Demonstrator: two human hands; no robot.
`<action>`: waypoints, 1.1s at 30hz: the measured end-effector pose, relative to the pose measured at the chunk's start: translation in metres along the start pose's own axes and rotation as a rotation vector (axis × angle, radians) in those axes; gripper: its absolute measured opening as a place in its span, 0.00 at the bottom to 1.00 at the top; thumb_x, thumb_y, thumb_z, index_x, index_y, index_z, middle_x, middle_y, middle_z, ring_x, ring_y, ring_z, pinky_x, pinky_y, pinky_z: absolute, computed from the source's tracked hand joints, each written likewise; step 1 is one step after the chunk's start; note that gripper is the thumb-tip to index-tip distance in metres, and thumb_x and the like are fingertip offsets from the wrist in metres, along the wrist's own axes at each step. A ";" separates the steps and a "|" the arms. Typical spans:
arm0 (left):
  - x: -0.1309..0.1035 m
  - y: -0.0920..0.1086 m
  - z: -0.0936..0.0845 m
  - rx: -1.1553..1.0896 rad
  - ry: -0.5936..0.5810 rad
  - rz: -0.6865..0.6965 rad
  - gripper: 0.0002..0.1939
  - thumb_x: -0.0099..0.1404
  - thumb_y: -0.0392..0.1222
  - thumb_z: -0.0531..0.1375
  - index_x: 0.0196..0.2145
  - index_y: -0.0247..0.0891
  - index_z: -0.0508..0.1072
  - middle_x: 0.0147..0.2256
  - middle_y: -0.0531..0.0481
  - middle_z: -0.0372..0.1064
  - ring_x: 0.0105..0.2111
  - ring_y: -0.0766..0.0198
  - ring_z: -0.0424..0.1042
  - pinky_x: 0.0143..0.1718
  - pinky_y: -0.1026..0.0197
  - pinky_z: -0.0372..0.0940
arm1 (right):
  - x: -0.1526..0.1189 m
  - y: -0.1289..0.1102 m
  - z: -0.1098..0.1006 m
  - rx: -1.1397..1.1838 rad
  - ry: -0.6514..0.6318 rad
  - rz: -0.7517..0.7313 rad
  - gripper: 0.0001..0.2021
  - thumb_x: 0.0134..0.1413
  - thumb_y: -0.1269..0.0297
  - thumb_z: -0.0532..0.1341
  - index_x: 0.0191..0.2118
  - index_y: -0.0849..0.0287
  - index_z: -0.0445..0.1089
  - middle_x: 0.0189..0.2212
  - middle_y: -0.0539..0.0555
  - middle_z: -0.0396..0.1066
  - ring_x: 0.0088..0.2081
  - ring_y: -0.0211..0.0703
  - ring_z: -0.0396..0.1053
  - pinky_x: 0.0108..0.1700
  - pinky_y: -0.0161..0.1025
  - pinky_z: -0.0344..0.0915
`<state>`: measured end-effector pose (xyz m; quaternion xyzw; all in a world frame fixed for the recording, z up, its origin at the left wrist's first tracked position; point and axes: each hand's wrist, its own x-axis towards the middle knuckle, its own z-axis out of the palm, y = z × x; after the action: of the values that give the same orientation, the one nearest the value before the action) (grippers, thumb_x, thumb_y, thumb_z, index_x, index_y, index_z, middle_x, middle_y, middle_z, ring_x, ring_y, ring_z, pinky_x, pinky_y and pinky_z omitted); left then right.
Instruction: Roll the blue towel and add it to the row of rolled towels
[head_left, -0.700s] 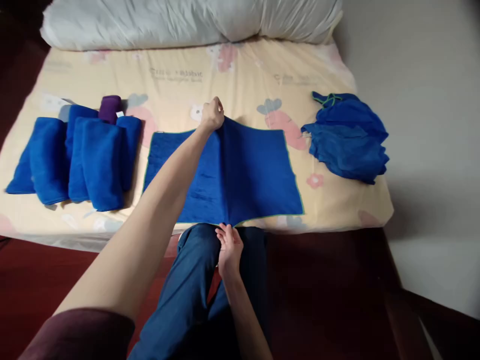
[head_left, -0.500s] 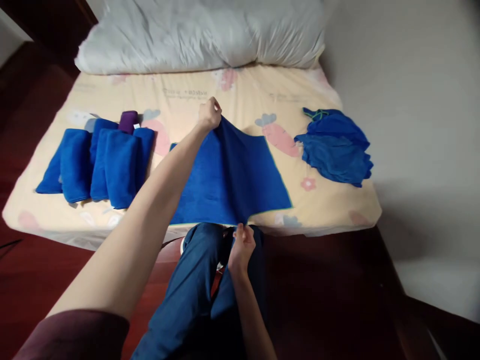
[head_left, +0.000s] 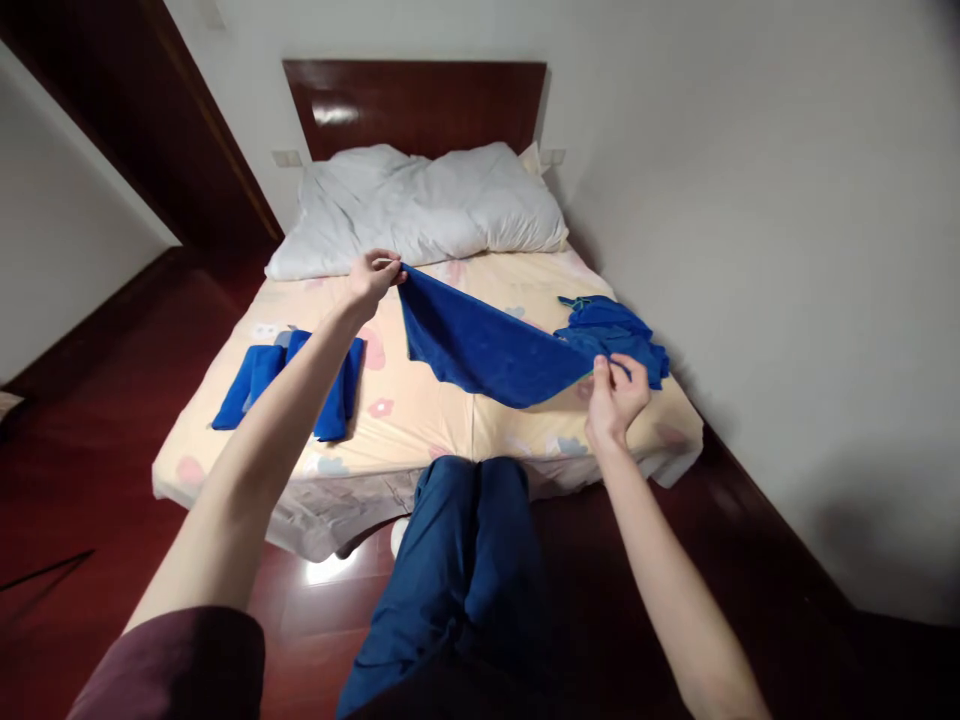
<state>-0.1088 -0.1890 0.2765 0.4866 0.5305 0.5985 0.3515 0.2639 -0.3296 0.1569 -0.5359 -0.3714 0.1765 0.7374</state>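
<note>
A blue towel (head_left: 491, 342) with a thin green edge is stretched in the air over the bed. My left hand (head_left: 377, 278) pinches its upper left corner. Lower and to the right, my right hand (head_left: 618, 398) grips another corner between thumb and fingers. The cloth sags between the two hands, its lower edge hanging above the sheet. Folded blue towels (head_left: 335, 405) lie on the bed at the left, partly hidden behind my left forearm. A crumpled heap of blue towels (head_left: 611, 325) lies beyond my right hand.
The bed (head_left: 420, 435) has a yellow patterned sheet, with a grey-white quilt (head_left: 420, 210) bunched at the far end before a dark wooden headboard (head_left: 420, 105). A white wall (head_left: 750, 250) runs close along the right. My legs (head_left: 457, 560) are at the bed's near edge.
The towel has come up off the bed and hangs between my hands. My right hand has moved up and right, away from the near edge. The view has tilted up, showing the headboard.
</note>
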 end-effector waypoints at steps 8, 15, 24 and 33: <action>-0.057 0.070 -0.057 0.144 0.001 0.199 0.07 0.57 0.35 0.67 0.35 0.39 0.76 0.29 0.49 0.74 0.32 0.63 0.75 0.41 0.59 0.75 | 0.083 -0.085 0.017 -0.001 -0.185 -0.178 0.21 0.53 0.48 0.72 0.40 0.62 0.75 0.37 0.59 0.78 0.41 0.45 0.77 0.45 0.43 0.74; -0.085 0.096 -0.079 0.310 0.079 0.294 0.08 0.55 0.42 0.69 0.35 0.39 0.80 0.31 0.47 0.77 0.38 0.57 0.77 0.37 0.62 0.72 | 0.103 -0.138 0.008 -0.017 -0.277 -0.201 0.20 0.55 0.49 0.73 0.41 0.62 0.77 0.38 0.59 0.78 0.43 0.46 0.76 0.44 0.46 0.74; -0.137 0.095 -0.088 0.134 -0.039 0.161 0.14 0.50 0.40 0.74 0.36 0.38 0.82 0.37 0.43 0.81 0.41 0.53 0.78 0.40 0.58 0.76 | 0.083 -0.136 -0.034 -0.009 -0.310 0.033 0.15 0.50 0.57 0.77 0.38 0.61 0.77 0.32 0.53 0.77 0.32 0.37 0.71 0.35 0.38 0.68; -0.174 0.079 -0.106 0.218 -0.118 -0.062 0.09 0.49 0.39 0.75 0.30 0.43 0.84 0.32 0.47 0.81 0.37 0.54 0.79 0.41 0.52 0.76 | 0.054 -0.116 -0.065 -0.034 -0.362 0.362 0.12 0.44 0.68 0.79 0.33 0.62 0.79 0.24 0.50 0.71 0.25 0.33 0.64 0.29 0.35 0.62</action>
<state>-0.1540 -0.3977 0.3209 0.5395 0.5858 0.4964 0.3454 0.3317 -0.3794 0.2734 -0.5656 -0.3981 0.3926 0.6062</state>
